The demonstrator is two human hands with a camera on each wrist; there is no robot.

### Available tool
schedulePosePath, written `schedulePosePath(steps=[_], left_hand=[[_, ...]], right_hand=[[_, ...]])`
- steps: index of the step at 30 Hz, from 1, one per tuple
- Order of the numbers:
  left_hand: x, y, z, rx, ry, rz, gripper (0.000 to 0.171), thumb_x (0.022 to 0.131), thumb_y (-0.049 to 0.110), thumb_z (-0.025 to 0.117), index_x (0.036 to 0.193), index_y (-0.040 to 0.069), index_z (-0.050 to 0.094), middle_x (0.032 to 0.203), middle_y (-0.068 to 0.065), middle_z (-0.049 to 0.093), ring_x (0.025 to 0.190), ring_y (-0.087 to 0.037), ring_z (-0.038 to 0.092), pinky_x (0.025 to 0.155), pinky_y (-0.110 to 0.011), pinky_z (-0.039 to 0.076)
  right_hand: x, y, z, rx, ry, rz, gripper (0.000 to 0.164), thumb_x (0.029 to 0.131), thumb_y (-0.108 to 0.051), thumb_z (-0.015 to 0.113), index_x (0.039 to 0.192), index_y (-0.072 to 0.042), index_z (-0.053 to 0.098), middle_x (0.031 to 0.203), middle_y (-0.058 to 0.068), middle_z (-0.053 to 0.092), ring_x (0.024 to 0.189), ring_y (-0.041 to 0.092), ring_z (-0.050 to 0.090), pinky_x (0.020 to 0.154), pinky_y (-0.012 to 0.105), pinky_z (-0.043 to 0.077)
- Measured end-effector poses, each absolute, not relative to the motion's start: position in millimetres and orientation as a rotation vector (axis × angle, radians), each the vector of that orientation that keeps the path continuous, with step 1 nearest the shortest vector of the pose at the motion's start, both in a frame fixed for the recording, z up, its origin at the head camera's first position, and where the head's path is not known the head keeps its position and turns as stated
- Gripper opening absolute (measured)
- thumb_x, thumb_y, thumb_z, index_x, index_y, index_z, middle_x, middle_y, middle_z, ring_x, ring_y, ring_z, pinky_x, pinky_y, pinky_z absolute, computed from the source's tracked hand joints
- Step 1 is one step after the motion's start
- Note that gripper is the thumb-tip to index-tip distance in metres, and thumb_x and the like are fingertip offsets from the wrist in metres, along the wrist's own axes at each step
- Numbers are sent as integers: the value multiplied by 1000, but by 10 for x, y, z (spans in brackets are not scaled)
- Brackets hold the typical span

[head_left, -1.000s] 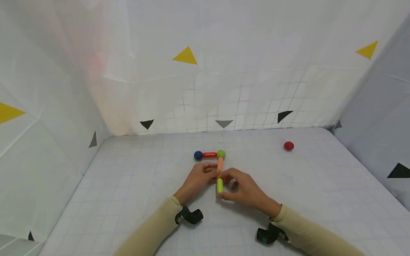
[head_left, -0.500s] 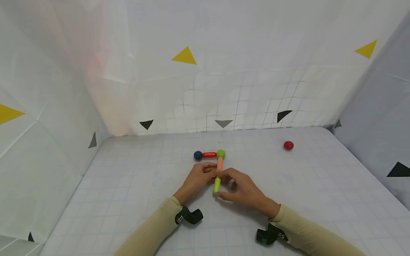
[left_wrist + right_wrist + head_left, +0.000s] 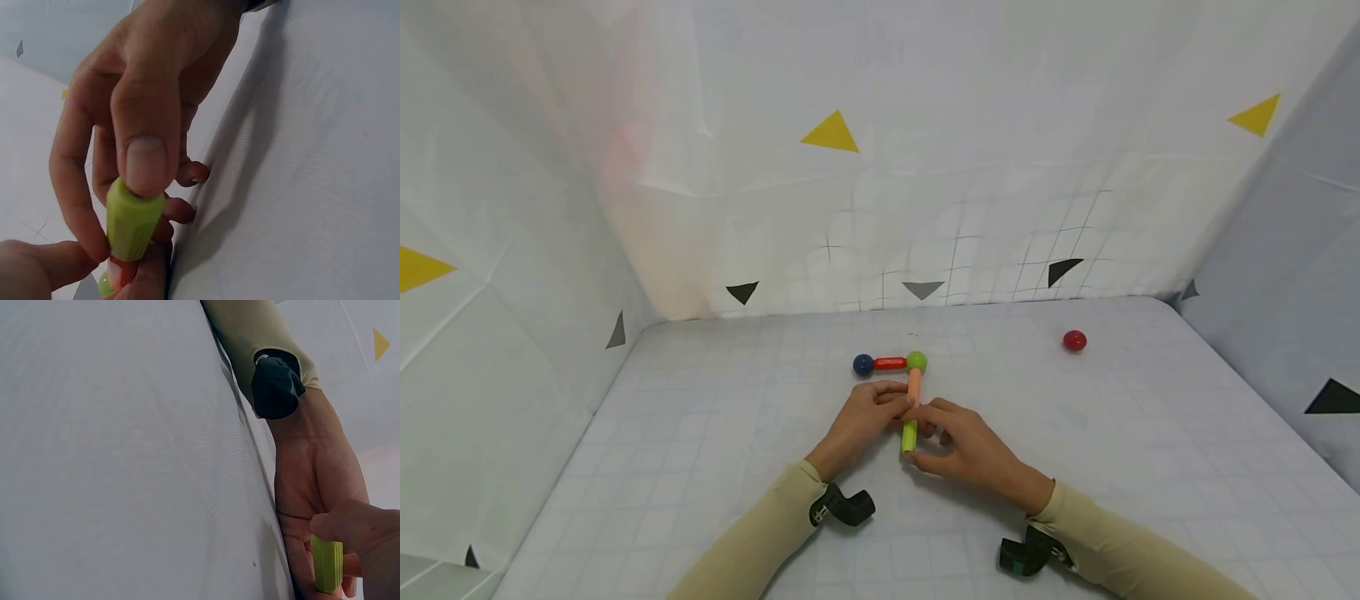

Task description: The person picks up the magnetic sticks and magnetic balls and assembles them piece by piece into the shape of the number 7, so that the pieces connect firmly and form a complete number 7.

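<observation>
In the head view, my left hand [image 3: 861,417] pinches an orange magnetic rod [image 3: 914,383] near its lower end. My right hand [image 3: 973,450] holds a yellow-green magnetic rod [image 3: 909,438] lengthwise, its thumb at the near end and its fingers by the other end. The two rods lie nearly in line; fingers hide where they meet. A green ball [image 3: 916,360] sits at the orange rod's far end. From it a red rod [image 3: 891,363] runs left to a dark blue ball [image 3: 862,364]. The yellow-green rod [image 3: 130,225] also shows large in the left wrist view.
A loose red ball [image 3: 1075,341] lies at the back right of the white gridded table [image 3: 1135,450]. White sheeting [image 3: 880,200] with yellow and dark triangles encloses the back and sides. Black wrist cameras [image 3: 848,507] sit by both cuffs.
The yellow-green rod's near end has swung slightly left, then a little back right. My right fingers have shifted over the rods' meeting point. The left hand stays almost still.
</observation>
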State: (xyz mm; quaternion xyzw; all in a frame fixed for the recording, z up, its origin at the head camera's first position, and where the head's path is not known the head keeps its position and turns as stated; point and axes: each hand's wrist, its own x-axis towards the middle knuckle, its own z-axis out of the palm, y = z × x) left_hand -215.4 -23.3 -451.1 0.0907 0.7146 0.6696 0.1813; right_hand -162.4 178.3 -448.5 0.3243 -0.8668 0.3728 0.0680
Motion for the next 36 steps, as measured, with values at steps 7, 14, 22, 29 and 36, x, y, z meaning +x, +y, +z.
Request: schedulePosePath(steps=[7,14,22,29,36], left_hand=[[-2155,-226,-4513,251,2020,1892,37,101,19,66,132,-2,66,110,-8,76,96,-18,72,85,-31,57],[-2142,-239,-4486,288,2007,1879,36,103,18,65,132,-3,66,110,-9,75,97,-20,73,87,-33,58],[-2128,-322,-4392,296,2050,1758,37,104,27,64,131,1,67,107,-6,75,96,-21,74,87,-35,59],[-2113,-388,-4321,221,1898,1716,29,105,18,60,125,-1,68,100,-15,75,88,-28,76,76,-37,62],[-1969,-462,-4377,289,1809,1752,45,102,17,65,141,-3,58,113,-13,74,95,-29,74,82,-39,61]], right_hand=[[-1631,1788,-4479,979,-2599,1122,42,87,-19,87,124,-12,69,97,0,62,87,19,60,69,33,55],[-1625,1803,-4481,957,-2607,1139,43,87,-20,87,126,-13,69,98,0,63,88,18,60,70,32,55],[-1621,1787,-4475,952,-2584,1159,44,86,-19,87,126,-13,71,103,-5,63,90,20,62,69,33,55],[-1617,1786,-4469,937,-2607,1161,46,86,-17,87,129,-14,69,107,-8,63,90,19,61,69,32,55],[-1630,1788,-4486,960,-2599,1155,47,87,-17,87,130,-15,68,105,-8,62,90,18,61,69,32,55]])
